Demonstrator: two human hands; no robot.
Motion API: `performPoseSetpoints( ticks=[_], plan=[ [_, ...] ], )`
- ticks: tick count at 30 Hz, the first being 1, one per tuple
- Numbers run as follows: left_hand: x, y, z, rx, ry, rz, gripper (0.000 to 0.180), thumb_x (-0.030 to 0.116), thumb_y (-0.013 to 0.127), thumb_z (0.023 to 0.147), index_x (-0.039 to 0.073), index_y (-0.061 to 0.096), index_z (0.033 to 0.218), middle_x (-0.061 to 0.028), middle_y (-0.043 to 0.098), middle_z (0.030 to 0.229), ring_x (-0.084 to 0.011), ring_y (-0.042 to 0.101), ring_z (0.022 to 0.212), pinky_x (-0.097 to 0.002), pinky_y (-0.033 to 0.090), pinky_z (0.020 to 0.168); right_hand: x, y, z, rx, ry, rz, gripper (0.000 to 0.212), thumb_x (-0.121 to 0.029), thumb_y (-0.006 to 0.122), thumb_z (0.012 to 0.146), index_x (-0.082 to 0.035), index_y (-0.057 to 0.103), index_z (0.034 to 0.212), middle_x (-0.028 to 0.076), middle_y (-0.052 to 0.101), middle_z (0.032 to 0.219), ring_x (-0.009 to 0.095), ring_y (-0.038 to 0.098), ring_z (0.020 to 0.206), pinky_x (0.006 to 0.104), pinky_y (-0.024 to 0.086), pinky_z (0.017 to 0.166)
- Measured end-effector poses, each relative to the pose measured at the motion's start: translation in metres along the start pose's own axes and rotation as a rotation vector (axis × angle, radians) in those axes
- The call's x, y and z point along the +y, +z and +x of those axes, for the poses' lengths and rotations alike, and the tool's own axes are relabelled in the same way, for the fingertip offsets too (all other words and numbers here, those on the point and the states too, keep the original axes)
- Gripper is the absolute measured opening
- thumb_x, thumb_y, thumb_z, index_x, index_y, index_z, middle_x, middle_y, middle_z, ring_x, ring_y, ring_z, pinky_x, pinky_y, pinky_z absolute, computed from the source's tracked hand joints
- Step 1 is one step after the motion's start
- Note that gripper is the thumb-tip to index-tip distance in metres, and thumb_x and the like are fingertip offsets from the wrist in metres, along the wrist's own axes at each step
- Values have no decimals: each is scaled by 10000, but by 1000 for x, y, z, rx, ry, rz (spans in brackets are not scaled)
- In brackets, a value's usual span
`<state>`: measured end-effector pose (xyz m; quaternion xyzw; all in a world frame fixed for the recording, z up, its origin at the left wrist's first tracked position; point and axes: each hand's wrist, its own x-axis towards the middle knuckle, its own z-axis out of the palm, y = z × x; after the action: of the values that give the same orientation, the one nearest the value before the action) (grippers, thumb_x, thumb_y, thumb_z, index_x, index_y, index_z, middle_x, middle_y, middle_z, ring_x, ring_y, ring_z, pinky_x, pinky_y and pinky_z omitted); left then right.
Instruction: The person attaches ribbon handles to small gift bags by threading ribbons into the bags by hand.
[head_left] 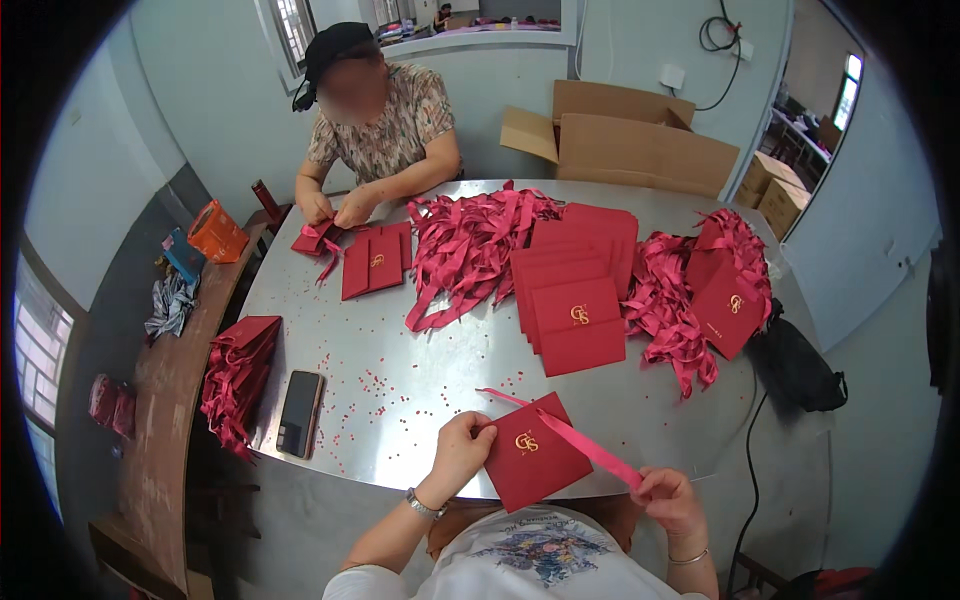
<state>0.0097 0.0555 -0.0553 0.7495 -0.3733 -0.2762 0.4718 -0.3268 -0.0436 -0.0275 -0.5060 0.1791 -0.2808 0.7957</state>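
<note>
Near the table's front edge, my left hand grips the left edge of a red paper gift bag with a gold emblem. My right hand pinches one end of a pink ribbon, stretched down to the right from the bag's upper part. A short length of the same ribbon sticks out past the bag's upper left. Beyond my hands lies a fanned stack of flat red bags. Left of that stack is a heap of pink ribbons.
A co-worker handles a small red bag across the metal table. A phone and ribboned bags lie at left. More ribbons and a black pouch are at right. A cardboard box stands behind.
</note>
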Motion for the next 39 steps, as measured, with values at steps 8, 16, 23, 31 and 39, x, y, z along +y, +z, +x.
performPoseSetpoints(
  ticks=[8,16,23,31,39],
  plan=[
    [-7,3,-14,-27,-16,-33,133,108,660,861,-14,669,912,-124,680,790,-186,649,705,-306,521,659,-14,36,-14,123,-28,95,518,117,656,688,3,648,1193,154,645,1128,222,628,949,329,525,784],
    [-1,-13,5,-140,-103,-163,156,49,630,873,-22,665,1008,-69,682,800,-107,624,706,-256,515,633,-19,56,28,73,-261,-215,324,104,717,732,12,691,1042,152,650,946,240,671,772,316,549,673],
    [-12,-12,10,-224,-179,-203,191,31,702,830,-30,652,1005,-71,668,792,-111,616,649,-258,516,573,-21,90,74,48,-368,-729,189,62,695,762,-6,694,938,141,684,965,216,675,845,295,535,723],
    [-14,-15,-1,-238,-178,-173,162,28,707,804,-26,662,950,-84,664,840,-141,625,709,-281,512,642,46,120,115,92,142,-745,173,-121,684,868,2,627,975,158,680,825,228,675,728,326,519,653],
    [-5,-29,5,-323,-177,-192,183,7,689,791,-30,660,968,-94,652,862,-159,624,742,-292,508,672,69,126,138,15,-73,-1163,167,-179,616,904,-40,605,811,159,620,699,350,632,653,435,483,569]
  ],
)
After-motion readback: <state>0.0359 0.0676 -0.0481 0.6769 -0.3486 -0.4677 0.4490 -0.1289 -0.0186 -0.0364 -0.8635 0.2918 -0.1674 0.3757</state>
